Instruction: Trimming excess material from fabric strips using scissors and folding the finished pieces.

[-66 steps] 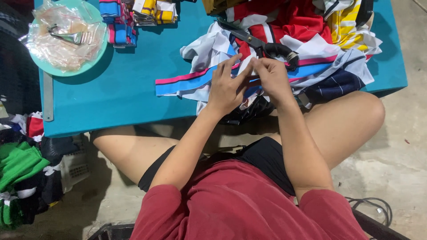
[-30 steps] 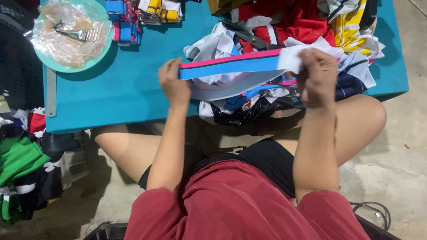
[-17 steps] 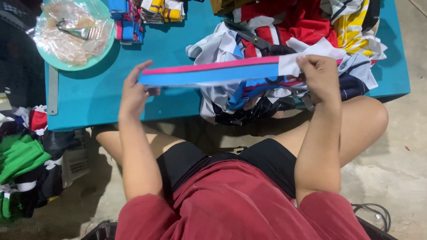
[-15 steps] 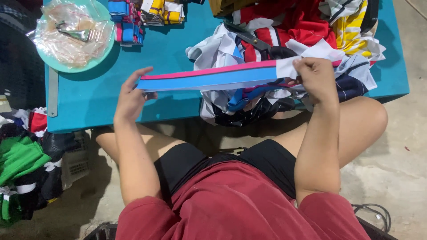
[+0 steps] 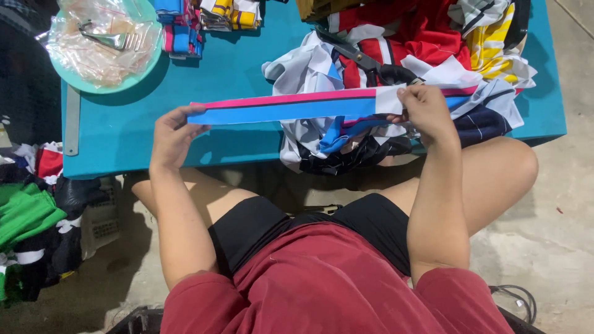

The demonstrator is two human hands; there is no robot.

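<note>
A long fabric strip (image 5: pixel 291 106), blue with a pink band along its top edge and a white end, is stretched flat between my two hands above the teal table (image 5: pixel 235 68). My left hand (image 5: pixel 170 133) pinches the strip's left end. My right hand (image 5: pixel 424 111) grips the white right end, over a heap of mixed fabric pieces (image 5: pixel 396 68) in red, white, yellow and dark blue. Black-handled scissors (image 5: pixel 377 68) lie on that heap just behind the strip.
A pale green plate (image 5: pixel 105 43) with a clear plastic bag and metal clips sits at the back left. Folded coloured strips (image 5: pixel 207 15) lie at the back edge. A metal ruler (image 5: pixel 72 120) rests along the table's left side. Green and dark clothes (image 5: pixel 28 216) are piled on the floor at left.
I lifted the strip out of the heap and pulled it out to full length. My left hand slid leftward along it to the end; my right hand stayed near the heap.
</note>
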